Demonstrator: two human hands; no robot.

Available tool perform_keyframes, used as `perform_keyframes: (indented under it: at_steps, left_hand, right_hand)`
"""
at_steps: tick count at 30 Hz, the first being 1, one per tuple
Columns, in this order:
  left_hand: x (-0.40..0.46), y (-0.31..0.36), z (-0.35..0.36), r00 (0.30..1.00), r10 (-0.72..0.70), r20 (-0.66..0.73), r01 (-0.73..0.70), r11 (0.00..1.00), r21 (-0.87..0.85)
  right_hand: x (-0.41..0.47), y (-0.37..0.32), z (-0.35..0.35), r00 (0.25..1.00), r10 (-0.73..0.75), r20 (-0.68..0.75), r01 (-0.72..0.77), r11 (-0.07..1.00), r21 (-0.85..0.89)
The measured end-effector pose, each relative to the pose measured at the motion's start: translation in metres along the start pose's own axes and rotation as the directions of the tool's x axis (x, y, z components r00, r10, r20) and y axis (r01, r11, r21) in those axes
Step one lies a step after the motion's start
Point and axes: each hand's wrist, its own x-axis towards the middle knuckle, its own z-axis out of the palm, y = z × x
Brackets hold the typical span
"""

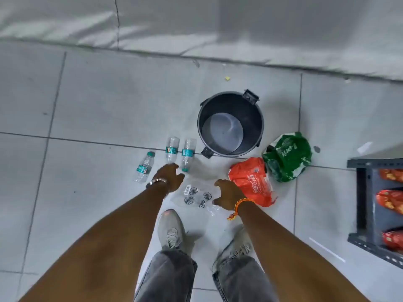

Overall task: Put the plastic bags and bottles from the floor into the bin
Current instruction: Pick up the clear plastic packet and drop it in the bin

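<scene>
Black bin [250, 110] stands open on the tiled floor [98, 105], nothing inside that can be seen. Three clear bottles [172, 149] lie on the floor just left of the bin, side by side, one set further left. Green bag [287, 156] touches the bin's right side; red bag [250, 182] sits in front of the bin, against the green one. Clear bag [197, 196] lies flat nearer the feet. Left hand [170, 177] hovers loose-fingered by the bottles, gripping nothing. Right hand [227, 195] is spread, fingertips at the clear bag's edge.
</scene>
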Motion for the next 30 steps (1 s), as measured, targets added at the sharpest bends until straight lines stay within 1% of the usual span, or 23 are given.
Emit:
perform_keyframes:
  at_steps: [2,4,6,8,10,12,13,14,15,16,17,18,20,21,22,23,24,25,26,27,28,29,30]
  left_hand:
    - [0.026,-0.02,0.042,0.994,-0.102,0.046,0.105,0.993,-0.058]
    - [0.043,-0.042,0.081,0.976,-0.203,0.081,0.211,0.971,-0.108]
    - [0.061,-0.056,0.107,0.958,-0.279,0.063,0.285,0.947,-0.149]
    - [0.077,-0.064,0.122,0.944,-0.322,0.067,0.329,0.913,-0.242]
    - [0.085,-0.069,0.132,0.943,-0.323,0.084,0.331,0.873,-0.359]
    - [0.08,-0.064,0.133,0.949,-0.292,0.115,0.306,0.773,-0.555]
    - [0.075,-0.059,0.129,0.951,-0.258,0.169,0.302,0.673,-0.675]
    - [0.067,-0.054,0.124,0.951,-0.197,0.24,0.309,0.538,-0.784]
    - [0.058,-0.048,0.116,0.953,-0.118,0.28,0.303,0.431,-0.85]
    - [0.047,-0.041,0.105,0.955,-0.032,0.294,0.285,0.372,-0.883]
    - [0.035,-0.032,0.093,0.956,0.049,0.29,0.259,0.327,-0.909]
    - [0.024,-0.02,0.078,0.957,0.129,0.26,0.216,0.284,-0.934]
    - [0.003,0.003,0.049,0.948,0.271,0.166,0.119,0.183,-0.976]
    - [-0.003,0.019,0.029,0.935,0.337,0.107,0.068,0.127,-0.99]
    - [-0.005,0.034,0.011,0.922,0.384,0.04,0.009,0.081,-0.997]
    - [-0.003,0.049,-0.007,0.908,0.416,-0.043,-0.063,0.035,-0.997]
    - [0.002,0.064,-0.023,0.901,0.412,-0.135,-0.154,0.012,-0.988]
    - [0.011,0.076,-0.035,0.902,0.366,-0.229,-0.258,0.032,-0.966]
    - [0.025,0.087,-0.044,0.913,0.265,-0.31,-0.354,0.138,-0.925]
    - [0.04,0.095,-0.049,0.916,0.131,-0.38,-0.402,0.314,-0.86]
    - [0.058,0.102,-0.049,0.897,0.008,-0.442,-0.38,0.526,-0.761]
    - [0.073,0.107,-0.047,0.873,-0.073,-0.482,-0.3,0.698,-0.65]
    - [0.086,0.11,-0.047,0.872,-0.112,-0.477,-0.22,0.78,-0.586]
  right_hand:
    - [0.035,0.009,0.028,0.999,0.002,0.034,-0.001,1.0,-0.008]
    - [0.065,0.016,0.052,0.999,-0.012,0.048,0.015,0.998,-0.064]
    - [0.091,0.02,0.068,1.0,-0.026,-0.006,0.024,0.988,-0.152]
    - [0.111,0.024,0.078,0.998,-0.014,-0.067,-0.004,0.967,-0.253]
    - [0.125,0.027,0.086,0.998,0.005,-0.067,-0.027,0.942,-0.335]
    - [0.129,0.027,0.088,0.999,0.004,-0.048,-0.022,0.923,-0.384]
    - [0.127,0.025,0.085,0.999,0.008,-0.033,-0.019,0.928,-0.373]
    - [0.122,0.024,0.081,1.0,0.009,-0.012,-0.012,0.951,-0.31]
    - [0.114,0.023,0.076,1.0,-0.011,0.01,0.012,0.983,-0.181]
    - [0.104,0.022,0.068,0.998,-0.061,0.016,0.061,0.998,0.006]
    - [0.09,0.02,0.059,0.992,-0.127,-0.015,0.127,0.973,0.191]
    - [0.075,0.017,0.043,0.98,-0.173,-0.101,0.196,0.925,0.326]
    - [0.046,0.011,0.013,0.916,-0.205,-0.345,0.348,0.833,0.431]
    - [0.032,0.007,-0.008,0.853,-0.2,-0.481,0.429,0.795,0.429]
    - [0.02,0.004,-0.027,0.767,-0.175,-0.617,0.492,0.778,0.391]
    - [0.012,0.003,-0.047,0.65,-0.144,-0.746,0.534,0.785,0.314]
    - [0.009,0.002,-0.067,0.511,-0.113,-0.852,0.534,0.818,0.212]
    - [0.009,-0.001,-0.086,0.375,-0.082,-0.924,0.5,0.857,0.127]
    - [0.013,-0.004,-0.104,0.259,-0.049,-0.965,0.46,0.884,0.079]
    - [0.023,-0.008,-0.119,0.182,-0.021,-0.983,0.431,0.9,0.061]
    - [0.035,-0.009,-0.129,0.151,0.018,-0.988,0.397,0.915,0.077]
    - [0.048,-0.011,-0.135,0.168,0.063,-0.984,0.353,0.928,0.119]
    - [0.065,-0.015,-0.14,0.251,0.101,-0.963,0.314,0.932,0.18]
